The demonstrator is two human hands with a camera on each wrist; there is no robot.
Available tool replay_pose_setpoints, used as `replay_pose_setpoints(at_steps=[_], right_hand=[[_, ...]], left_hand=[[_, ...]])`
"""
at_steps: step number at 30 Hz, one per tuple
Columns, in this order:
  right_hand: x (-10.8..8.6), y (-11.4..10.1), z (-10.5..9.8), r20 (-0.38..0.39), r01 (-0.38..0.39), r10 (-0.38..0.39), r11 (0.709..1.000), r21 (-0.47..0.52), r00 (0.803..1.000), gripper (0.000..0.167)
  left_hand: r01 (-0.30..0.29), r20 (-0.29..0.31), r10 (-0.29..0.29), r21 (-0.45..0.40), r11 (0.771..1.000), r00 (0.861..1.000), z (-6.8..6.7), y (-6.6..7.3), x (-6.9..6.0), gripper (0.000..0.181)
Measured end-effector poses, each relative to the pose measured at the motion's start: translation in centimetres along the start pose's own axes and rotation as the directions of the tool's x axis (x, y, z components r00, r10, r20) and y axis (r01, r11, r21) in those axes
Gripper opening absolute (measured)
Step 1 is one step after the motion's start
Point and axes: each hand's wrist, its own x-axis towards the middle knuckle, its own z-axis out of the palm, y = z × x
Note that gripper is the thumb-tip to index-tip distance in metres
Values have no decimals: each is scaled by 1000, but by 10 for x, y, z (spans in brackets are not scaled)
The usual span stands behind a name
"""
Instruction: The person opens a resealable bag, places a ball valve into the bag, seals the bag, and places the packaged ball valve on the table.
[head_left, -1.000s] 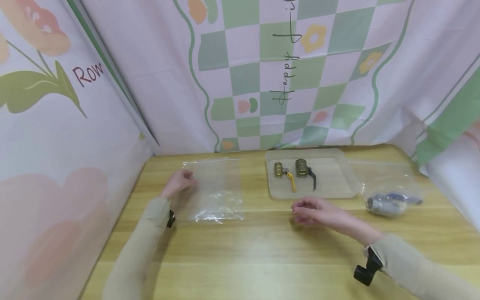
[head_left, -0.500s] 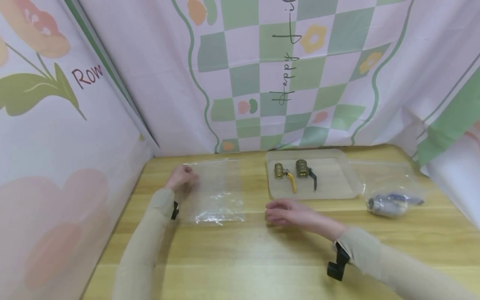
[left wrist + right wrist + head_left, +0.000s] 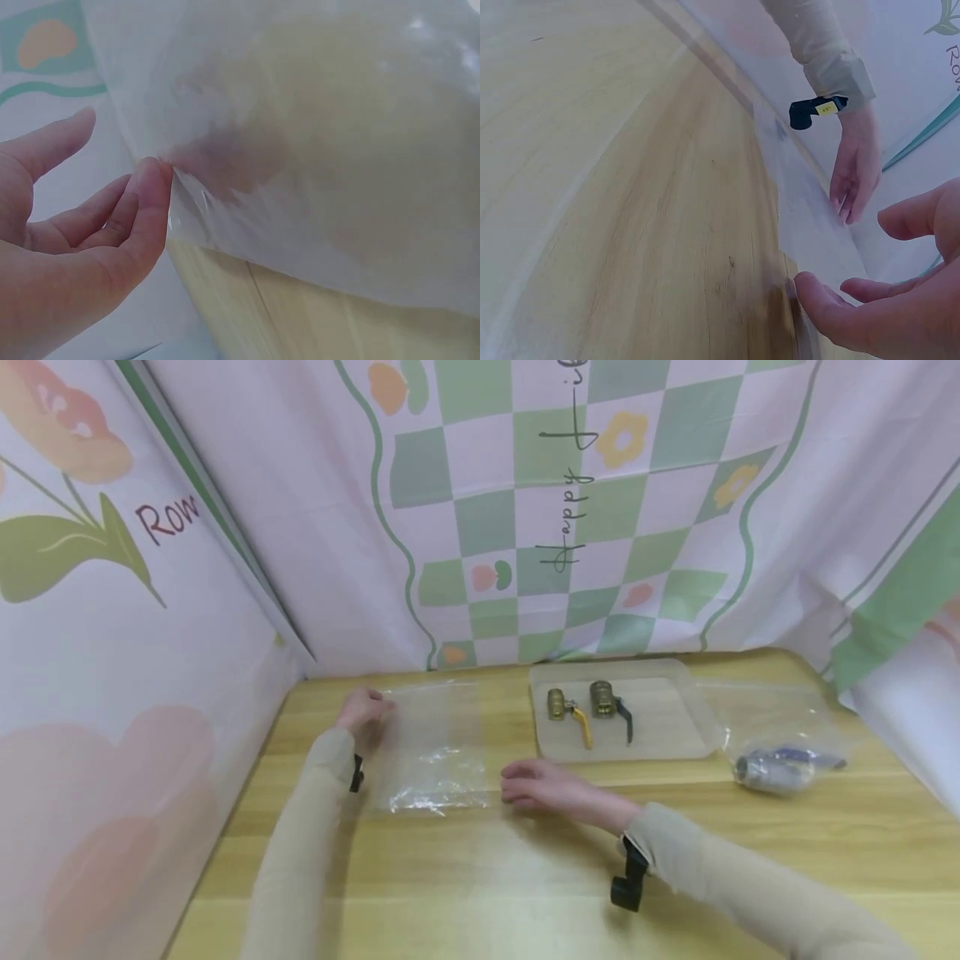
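Observation:
A clear plastic bag (image 3: pixel 431 747) lies flat on the left part of the table. At its left edge my left hand (image 3: pixel 365 710) pinches the film; in the left wrist view small folds run from the fingertips of that hand (image 3: pixel 97 225) into the bag (image 3: pixel 337 165). My right hand (image 3: pixel 551 787) hovers near the bag's right edge, its fingers loosely bent and holding nothing. In the right wrist view the thumb and fingers of my right hand (image 3: pixel 900 292) stand apart, close to the bag (image 3: pixel 802 202).
A shallow translucent tray (image 3: pixel 667 727) at the back holds a yellow-handled brass valve (image 3: pixel 557 704) and a black-handled one (image 3: pixel 602 700). To its right, another clear bag (image 3: pixel 780 714) contains a metal valve (image 3: pixel 776 772) with a blue handle. Printed curtains surround the wooden table (image 3: pixel 480 885).
My right hand has moved left, from in front of the tray to near the bag's right edge. My left hand has shifted slightly farther back along the bag's left edge.

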Motion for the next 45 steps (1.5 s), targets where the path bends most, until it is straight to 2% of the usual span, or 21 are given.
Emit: replay_pose_setpoints(at_steps=[9, 14, 18, 24, 30, 33, 37, 39, 45], right_hand=[[10, 0, 5, 5, -26, 26, 998, 56, 1000, 54], [13, 0, 5, 22, -37, 35, 995, 97, 999, 54], [14, 0, 7, 31, -39, 36, 994, 105, 999, 53], [16, 0, 8, 26, -43, 40, 992, 121, 999, 52], [18, 0, 6, 22, -43, 40, 991, 128, 999, 51], [18, 1, 6, 24, -39, 36, 992, 121, 999, 51], [19, 1, 5, 23, -37, 34, 993, 113, 999, 51], [19, 1, 5, 25, -37, 35, 993, 115, 999, 51], [18, 0, 6, 39, -45, 41, 991, 126, 998, 53]], left_hand=[[17, 5, -17, 1, 1000, 1000, -1, 6, 8, 40], [23, 13, -23, -12, 1000, 1000, 0, 7, 11, 47], [37, 28, -35, -77, 996, 999, 1, 6, 11, 52], [56, 68, -43, -203, 978, 997, 4, 6, 14, 50], [12, 95, 11, -239, 971, 995, 4, 10, 14, 51], [-12, 111, 48, -308, 951, 993, 3, 9, 12, 49], [-41, 151, 102, -367, 930, 983, -1, 7, 11, 44], [-58, 167, 124, -355, 933, 978, -4, 6, 10, 41], [-8, 192, 78, -339, 941, 978, -7, 1, 7, 27]])
